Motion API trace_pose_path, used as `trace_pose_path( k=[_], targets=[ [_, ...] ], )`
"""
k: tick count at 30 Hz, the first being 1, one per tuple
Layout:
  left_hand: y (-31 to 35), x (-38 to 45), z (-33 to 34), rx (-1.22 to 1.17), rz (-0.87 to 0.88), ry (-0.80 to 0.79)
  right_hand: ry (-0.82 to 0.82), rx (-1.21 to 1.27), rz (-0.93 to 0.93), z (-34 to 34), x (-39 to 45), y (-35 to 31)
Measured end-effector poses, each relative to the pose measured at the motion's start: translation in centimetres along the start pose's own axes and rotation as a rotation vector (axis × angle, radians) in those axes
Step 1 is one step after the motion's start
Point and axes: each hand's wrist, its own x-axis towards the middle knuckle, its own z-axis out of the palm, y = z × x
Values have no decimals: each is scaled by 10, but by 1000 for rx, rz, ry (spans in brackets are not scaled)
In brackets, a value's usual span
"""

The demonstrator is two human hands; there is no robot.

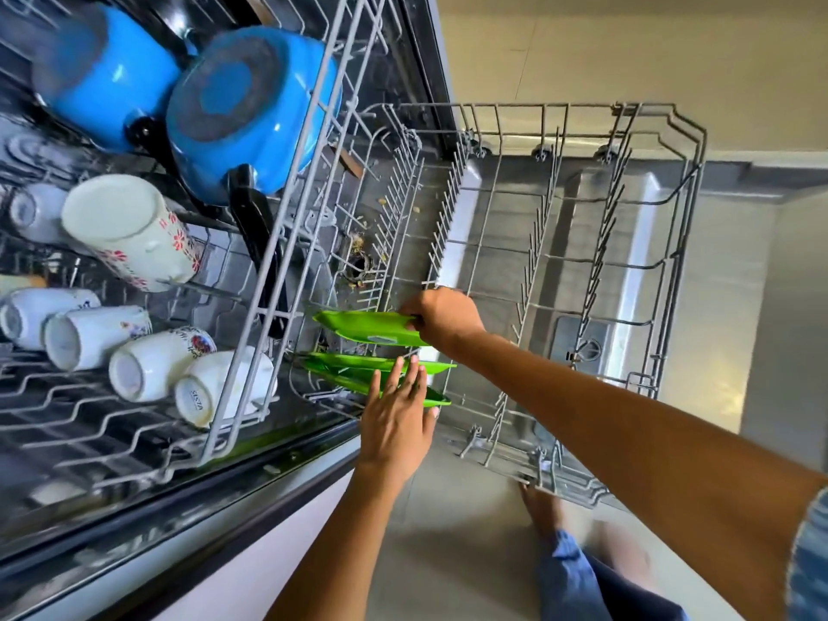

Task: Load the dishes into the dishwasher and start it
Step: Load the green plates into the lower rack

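Note:
The lower dishwasher rack is pulled out over the open door. My right hand grips the edge of a green plate standing on edge among the rack's tines. Just below it, two more green plates stand in the same row. My left hand is flat with its fingers spread, resting against those lower plates. The upper rack at the left holds two blue pots upside down and several white mugs.
Food scraps lie on the dishwasher floor around the filter. The open steel door sits under the lower rack. My bare foot stands on the beige tile floor beside the rack's near corner.

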Motion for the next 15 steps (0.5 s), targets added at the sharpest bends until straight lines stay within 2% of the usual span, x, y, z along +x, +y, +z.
trace_pose_path(
  k=[5, 15],
  targets=[
    [-2, 3, 3, -27, 2, 39, -15, 16, 44, 12, 1, 3],
    [-3, 0, -2, -45, 36, 61, -178, 148, 69, 28, 7, 8]
  ],
)
